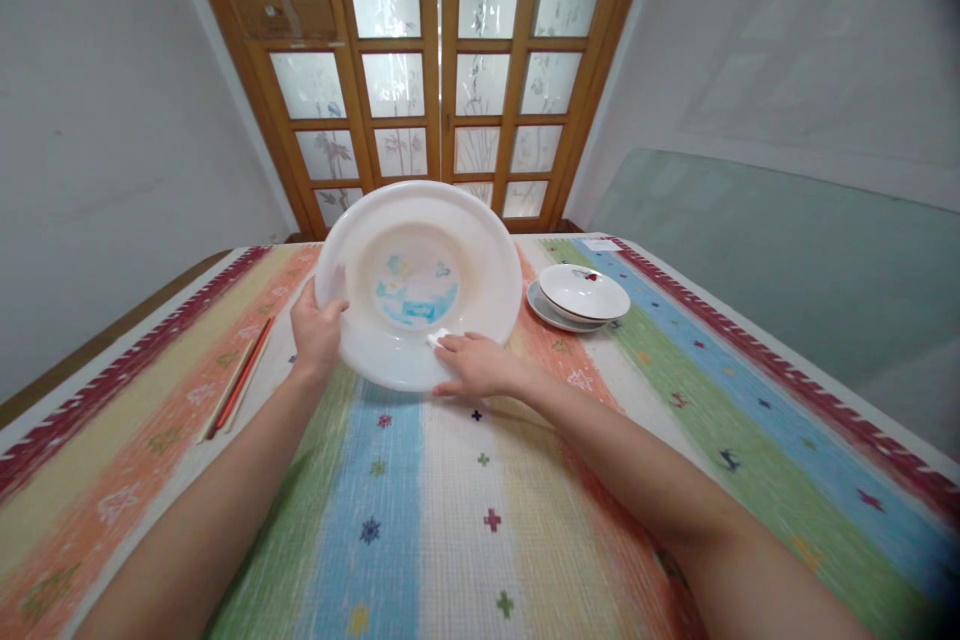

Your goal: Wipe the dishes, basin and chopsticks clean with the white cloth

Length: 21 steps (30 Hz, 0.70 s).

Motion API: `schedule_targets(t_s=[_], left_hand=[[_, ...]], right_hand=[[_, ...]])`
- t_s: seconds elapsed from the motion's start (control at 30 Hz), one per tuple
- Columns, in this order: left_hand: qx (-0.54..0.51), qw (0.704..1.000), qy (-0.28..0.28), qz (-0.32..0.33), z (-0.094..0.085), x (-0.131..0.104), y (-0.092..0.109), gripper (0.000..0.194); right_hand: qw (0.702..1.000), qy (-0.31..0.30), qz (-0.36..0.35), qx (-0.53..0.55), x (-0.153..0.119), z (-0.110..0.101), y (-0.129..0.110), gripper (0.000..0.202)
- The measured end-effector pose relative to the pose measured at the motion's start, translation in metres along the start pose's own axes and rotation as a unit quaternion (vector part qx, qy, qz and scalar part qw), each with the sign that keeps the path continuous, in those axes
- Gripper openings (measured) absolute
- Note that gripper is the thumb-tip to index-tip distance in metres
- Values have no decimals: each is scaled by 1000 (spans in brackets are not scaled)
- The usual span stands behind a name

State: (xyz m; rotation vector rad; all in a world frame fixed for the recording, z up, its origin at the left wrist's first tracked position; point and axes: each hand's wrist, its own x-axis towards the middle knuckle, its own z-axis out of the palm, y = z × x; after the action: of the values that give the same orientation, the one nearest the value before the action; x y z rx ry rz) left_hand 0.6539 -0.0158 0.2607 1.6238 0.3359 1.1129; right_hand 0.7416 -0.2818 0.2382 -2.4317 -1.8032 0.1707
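Observation:
A white washbasin (480, 250) with a blue picture on its bottom is tilted up, its inside facing me. At its left rim, my left hand (316, 328) is closed, with the thumb on the inner side. My right hand (476, 365) presses a small white wad (437, 338), perhaps tissue or cloth, against the lower inner wall. The fingers of that hand lie over most of the wad, so its full shape is hidden. Whether the basin's lower edge touches the tablecloth is hard to tell.
Right of the basin, a white dish (585, 292) with a red mark rests on another plate (546, 308). Several chopsticks (238, 382), one of them red, lie at the left. A striped tablecloth (450, 500) covers the table. Wooden glazed doors (442, 45) stand behind.

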Motion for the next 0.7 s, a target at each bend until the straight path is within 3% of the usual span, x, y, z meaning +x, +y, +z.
schedule_targets(t_s=[0.1,0.27,0.4,0.5,0.57,0.7], left_hand=[[7,1000,-4,14,-1,1,4,54],[30,999,29,29,6,-9,4,45],[2,998,56,-31,29,-43,-10,45],[-39,996,24,-78,47,-72,-16,49],[-60,995,9,-74,53,-81,-15,52],[-50,998,15,-21,42,-67,-6,51]], right_hand=[[999,14,16,-43,-1,5,6,83],[998,26,-55,15,2,13,3,69],[994,72,-52,60,9,21,-3,65],[985,118,-59,108,12,26,-16,66],[975,139,-93,148,13,25,-27,68],[965,126,-154,169,10,17,-39,72]])
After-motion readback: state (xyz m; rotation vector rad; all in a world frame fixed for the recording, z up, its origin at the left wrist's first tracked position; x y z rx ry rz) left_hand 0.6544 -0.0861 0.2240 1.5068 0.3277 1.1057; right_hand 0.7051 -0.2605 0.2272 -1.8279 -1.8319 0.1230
